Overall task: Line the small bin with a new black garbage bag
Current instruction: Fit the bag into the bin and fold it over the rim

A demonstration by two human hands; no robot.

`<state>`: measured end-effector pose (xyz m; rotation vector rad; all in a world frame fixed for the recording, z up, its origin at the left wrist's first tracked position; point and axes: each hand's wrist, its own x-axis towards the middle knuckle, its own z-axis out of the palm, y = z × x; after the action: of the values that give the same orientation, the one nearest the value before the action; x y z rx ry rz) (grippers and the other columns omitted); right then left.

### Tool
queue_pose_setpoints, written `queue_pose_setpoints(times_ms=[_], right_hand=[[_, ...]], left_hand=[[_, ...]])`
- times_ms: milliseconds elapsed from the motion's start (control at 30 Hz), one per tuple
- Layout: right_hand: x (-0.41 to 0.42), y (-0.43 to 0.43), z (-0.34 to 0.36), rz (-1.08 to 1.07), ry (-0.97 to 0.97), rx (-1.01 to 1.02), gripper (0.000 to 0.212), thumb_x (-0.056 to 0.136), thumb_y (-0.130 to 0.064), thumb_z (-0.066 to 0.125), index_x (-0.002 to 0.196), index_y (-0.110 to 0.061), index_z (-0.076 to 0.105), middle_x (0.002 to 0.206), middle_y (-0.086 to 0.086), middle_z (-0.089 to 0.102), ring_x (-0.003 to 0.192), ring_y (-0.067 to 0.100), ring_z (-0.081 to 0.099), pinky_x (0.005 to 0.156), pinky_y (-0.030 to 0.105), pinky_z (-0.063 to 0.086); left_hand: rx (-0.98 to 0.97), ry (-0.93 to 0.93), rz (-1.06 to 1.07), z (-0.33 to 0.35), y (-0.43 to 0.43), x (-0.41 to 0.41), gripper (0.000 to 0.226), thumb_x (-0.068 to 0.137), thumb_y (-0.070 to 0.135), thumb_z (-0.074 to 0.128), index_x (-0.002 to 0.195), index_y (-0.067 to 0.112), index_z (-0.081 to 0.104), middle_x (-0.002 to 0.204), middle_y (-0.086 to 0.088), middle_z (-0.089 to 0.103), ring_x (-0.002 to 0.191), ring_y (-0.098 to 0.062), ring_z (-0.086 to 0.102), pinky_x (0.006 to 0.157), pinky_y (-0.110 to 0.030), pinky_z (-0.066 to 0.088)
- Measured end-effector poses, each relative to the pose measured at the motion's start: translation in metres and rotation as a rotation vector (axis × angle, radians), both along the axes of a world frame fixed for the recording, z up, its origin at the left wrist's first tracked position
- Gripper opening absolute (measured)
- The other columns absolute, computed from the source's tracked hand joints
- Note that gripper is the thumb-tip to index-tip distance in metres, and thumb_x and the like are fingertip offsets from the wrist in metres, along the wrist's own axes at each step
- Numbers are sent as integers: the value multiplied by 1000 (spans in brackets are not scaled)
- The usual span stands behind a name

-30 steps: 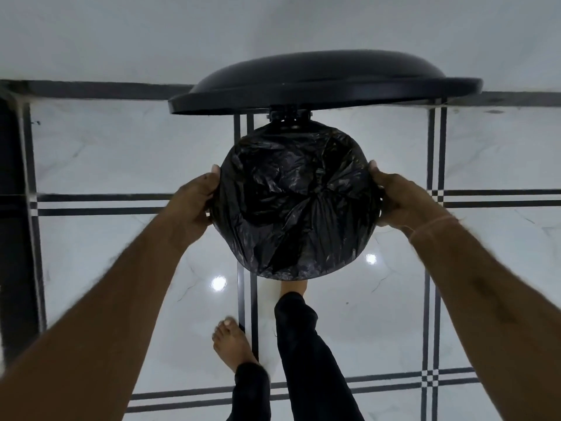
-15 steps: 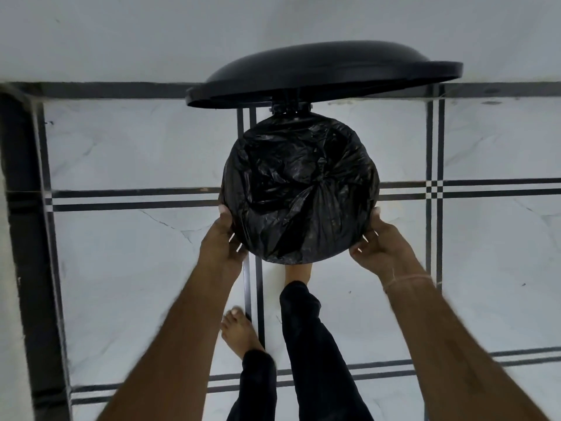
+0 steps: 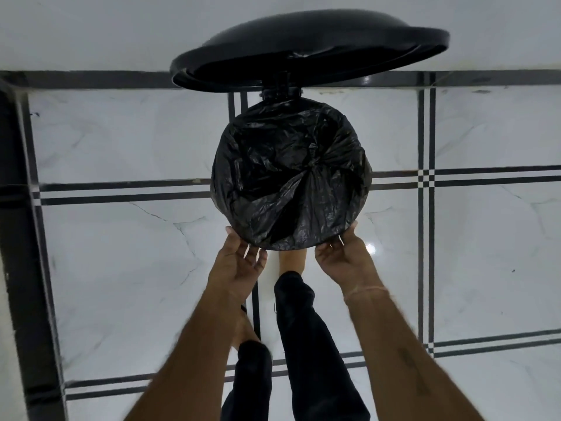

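A small round bin stands on the floor, seen from above. A crinkled black garbage bag [image 3: 288, 177] fills its mouth and wraps over the whole rim, so the bin's body is hidden. Its black lid [image 3: 303, 47] stands raised on the far side. My left hand [image 3: 239, 262] touches the bag's folded edge at the near-left rim, fingers spread. My right hand [image 3: 343, 256] rests on the near-right rim in the same way, thumb along the bag. Neither hand is closed around anything.
A bare foot [image 3: 291, 261] in a dark trouser leg [image 3: 306, 329] sits just under the bin's near edge. The floor is glossy white marble tile with black stripe borders [image 3: 121, 189]. A dark band [image 3: 18, 238] runs down the left side.
Both hands slid from the bin's left and right sides around the rim to its near edge. The view shifted so the bin sits higher and the lid's underside shows.
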<state>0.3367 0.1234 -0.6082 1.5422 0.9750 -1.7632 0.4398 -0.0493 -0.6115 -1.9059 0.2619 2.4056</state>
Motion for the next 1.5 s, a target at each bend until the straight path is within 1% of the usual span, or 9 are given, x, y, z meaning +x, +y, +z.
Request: queue_pose_setpoints(times_ms=[167,600,733,900,1033,1167,1300,1367,1500], right_hand=[[6,-13,-9,-195,56,48,46,109,-39,50,85,-10,77,76,5,78,85,20,69,50,28,62],[27,-26,17,-311,32,-39,28,96,-37,68,92,-10,67,83,-1,63,77,13,57,67,24,55],[10,-19,2,-121,16,54,19,106,-19,56,98,-7,68,77,4,74,82,20,65,53,25,59],[-18,0,9,-10,123,108,50,98,-63,54,107,-16,69,122,3,70,117,25,65,97,44,54],[-56,8,0,144,117,170,38,101,-50,59,111,-15,72,123,6,74,111,27,69,78,45,60],[-70,5,-8,242,101,343,30,106,-41,53,106,-16,68,113,3,72,113,26,66,92,43,58],[-45,-13,30,702,936,996,26,102,-37,60,107,-12,64,107,1,64,103,25,62,83,32,51],[-32,-34,40,1107,1306,730,28,97,-41,66,114,-18,70,115,-1,66,110,25,62,93,45,52],[-45,-87,9,2019,1159,579,57,89,-71,53,141,-48,53,157,-12,38,148,26,31,115,59,28]], left_hand=[[-41,-55,133,-4,14,-9,37,96,52,60,98,17,72,95,3,77,99,-18,69,73,-33,56],[15,-18,119,2,24,-1,28,100,41,60,91,16,70,86,3,74,96,-18,65,87,-36,52],[16,-25,96,-2,24,2,30,100,45,59,98,17,69,103,2,71,102,-19,65,85,-37,53],[-39,-8,71,10,7,-3,53,90,68,60,106,20,72,110,2,73,110,-20,68,98,-42,52],[-143,-32,-40,8,-12,-17,36,99,51,58,109,19,70,108,2,74,119,-19,65,102,-40,52],[-196,-77,-110,5,-25,-26,45,102,55,47,112,17,70,108,-1,74,110,-19,69,87,-37,58],[-276,22,-239,12,-36,-31,45,98,61,51,113,23,70,108,2,74,107,-18,69,87,-35,57],[-301,34,-261,12,-40,-31,43,98,57,55,117,21,68,114,0,73,111,-20,69,87,-36,58],[-277,46,-235,8,-44,-32,41,99,52,55,120,20,69,117,-2,74,109,-20,72,84,-37,61]])
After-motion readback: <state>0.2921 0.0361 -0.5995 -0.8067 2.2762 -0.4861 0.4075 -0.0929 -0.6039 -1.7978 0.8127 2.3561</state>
